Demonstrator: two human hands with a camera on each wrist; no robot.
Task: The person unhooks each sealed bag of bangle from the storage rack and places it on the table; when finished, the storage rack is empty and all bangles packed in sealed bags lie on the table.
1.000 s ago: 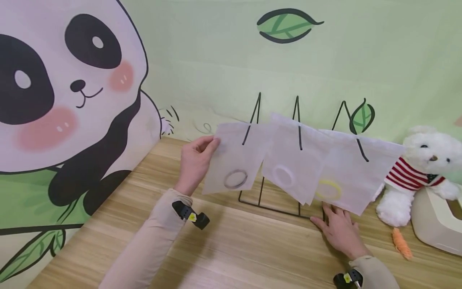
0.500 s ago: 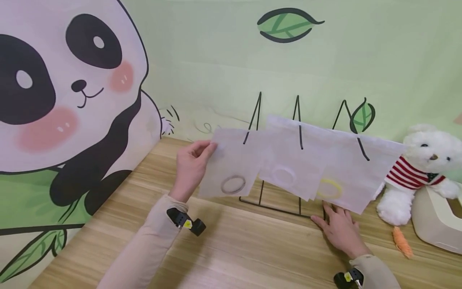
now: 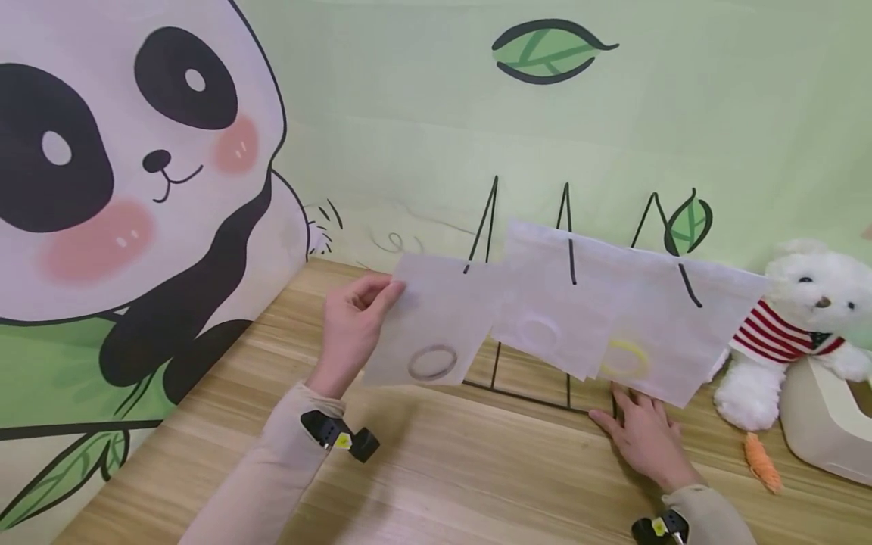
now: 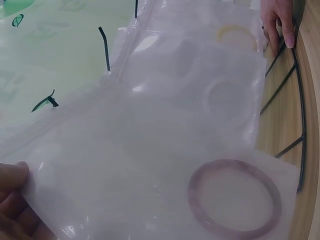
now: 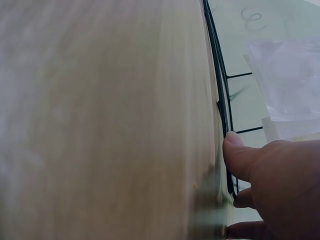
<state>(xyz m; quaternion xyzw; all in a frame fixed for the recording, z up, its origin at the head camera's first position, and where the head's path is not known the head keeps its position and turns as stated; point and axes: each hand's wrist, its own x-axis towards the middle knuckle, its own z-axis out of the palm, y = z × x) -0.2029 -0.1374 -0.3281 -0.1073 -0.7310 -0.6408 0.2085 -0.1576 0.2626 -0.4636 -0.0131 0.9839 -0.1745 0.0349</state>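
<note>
My left hand (image 3: 349, 329) pinches the side edge of a translucent zip bag (image 3: 443, 310) between thumb and fingers. Inside lies a purplish-brown bangle (image 4: 194, 197). The bag's top edge is close to the tip of the left hook of a black wire rack (image 3: 524, 397). Two similar bags hang on the other hooks: the middle bag (image 3: 545, 284) holds a pale ring and the right bag (image 3: 681, 325) a yellow ring. Low at the rack's front right corner, my right hand (image 3: 647, 439) holds the base wire, thumb on one side (image 5: 237, 155).
A white plush bear (image 3: 820, 303) in a striped top sits at the right against a cream box (image 3: 817, 424). An orange carrot-shaped piece (image 3: 761, 462) lies before it on the wooden table (image 3: 477, 469). A panda-printed backdrop (image 3: 381, 113) stands behind.
My left hand has moved left and down with the bag, whose top edge has slid lower toward the hook's tip. The middle bag has swung slightly. My right hand stays on the rack.
</note>
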